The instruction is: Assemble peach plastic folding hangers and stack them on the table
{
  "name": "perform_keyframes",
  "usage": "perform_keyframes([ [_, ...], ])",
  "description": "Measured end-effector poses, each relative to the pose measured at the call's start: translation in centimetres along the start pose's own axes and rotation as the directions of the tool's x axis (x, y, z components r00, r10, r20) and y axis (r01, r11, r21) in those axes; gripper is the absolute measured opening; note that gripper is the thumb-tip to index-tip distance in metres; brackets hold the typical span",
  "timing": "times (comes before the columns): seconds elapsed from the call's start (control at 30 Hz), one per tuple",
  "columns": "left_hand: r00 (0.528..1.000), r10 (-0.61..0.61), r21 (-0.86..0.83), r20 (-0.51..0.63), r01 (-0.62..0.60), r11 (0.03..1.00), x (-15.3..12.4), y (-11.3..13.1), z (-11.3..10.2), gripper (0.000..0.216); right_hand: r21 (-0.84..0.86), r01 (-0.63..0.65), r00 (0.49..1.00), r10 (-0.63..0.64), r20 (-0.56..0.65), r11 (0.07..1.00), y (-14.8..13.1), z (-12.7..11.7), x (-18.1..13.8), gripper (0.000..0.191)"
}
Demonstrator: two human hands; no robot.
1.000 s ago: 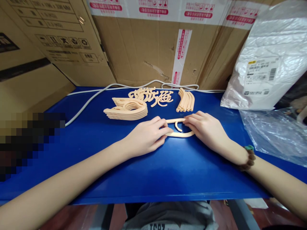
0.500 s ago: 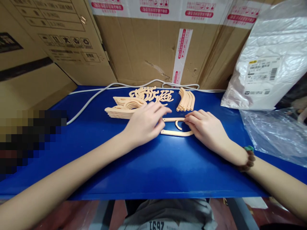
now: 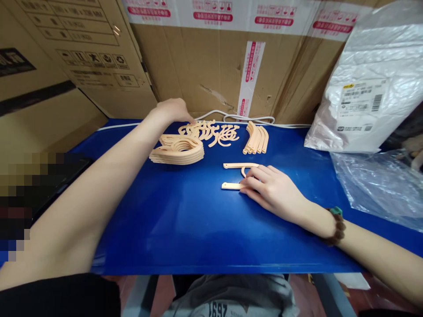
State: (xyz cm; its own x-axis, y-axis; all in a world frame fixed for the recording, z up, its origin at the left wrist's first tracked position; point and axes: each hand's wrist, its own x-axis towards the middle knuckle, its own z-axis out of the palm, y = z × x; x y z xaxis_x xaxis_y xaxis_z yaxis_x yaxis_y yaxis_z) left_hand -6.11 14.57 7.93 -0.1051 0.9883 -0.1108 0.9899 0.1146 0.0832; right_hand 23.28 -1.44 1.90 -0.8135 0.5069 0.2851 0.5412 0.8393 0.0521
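My right hand [image 3: 272, 187] is closed on a beige curved hanger arm [image 3: 231, 186], whose holed end sticks out left of the fingers. Just beyond it, another hanger arm [image 3: 236, 165] lies on the table, with a small hook [image 3: 243, 171] by it, partly covered by my right hand. My left hand [image 3: 175, 110] reaches to the back, its fingertips at a heap of beige hooks [image 3: 206, 130]; most of its fingers are hidden, so their grip does not show. Under the left forearm's right side sits a stack of beige hanger pieces [image 3: 180, 152].
A row of curved arms [image 3: 256, 137] stands at the back right of the blue table [image 3: 185, 224]. Cardboard boxes [image 3: 198, 61] wall the back and left, with a white cable [image 3: 280, 124] along them. A white parcel bag [image 3: 357, 101] and clear plastic [image 3: 373, 185] are at right.
My left hand has left the middle and moved back and left to the hook heap. My right hand has shifted nearer and left, onto the near hanger arm.
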Motion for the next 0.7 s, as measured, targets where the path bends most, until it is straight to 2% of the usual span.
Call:
perform_keyframes([
  [0.1, 0.992, 0.086, -0.014, 0.093, -0.086, 0.996, 1.8, -0.9, 0.7, 0.054, -0.030, 0.006, 1.000, -0.006, -0.019, 1.000, 0.0, 0.1, 0.1, 0.027],
  [0.3, 0.972, 0.213, -0.104, 0.097, -0.203, 0.974, 3.4, -1.7, 1.6, 0.039, -0.044, 0.035, 0.999, -0.035, -0.010, 0.998, -0.2, 0.1, 0.1, 0.027],
  [0.57, 0.974, 0.227, -0.040, 0.000, -0.227, 0.973, 3.6, -1.7, 2.4, 0.037, -0.014, 0.037, 0.999, -0.037, -0.003, 0.999, -0.4, 0.1, -0.1, 0.026],
  [0.7, 0.964, 0.265, -0.073, -0.022, -0.265, 0.961, 3.1, -1.9, 1.9, 0.034, 0.001, 0.029, 1.000, -0.029, 0.007, 1.000, -0.3, 0.1, -0.1, 0.025],
])
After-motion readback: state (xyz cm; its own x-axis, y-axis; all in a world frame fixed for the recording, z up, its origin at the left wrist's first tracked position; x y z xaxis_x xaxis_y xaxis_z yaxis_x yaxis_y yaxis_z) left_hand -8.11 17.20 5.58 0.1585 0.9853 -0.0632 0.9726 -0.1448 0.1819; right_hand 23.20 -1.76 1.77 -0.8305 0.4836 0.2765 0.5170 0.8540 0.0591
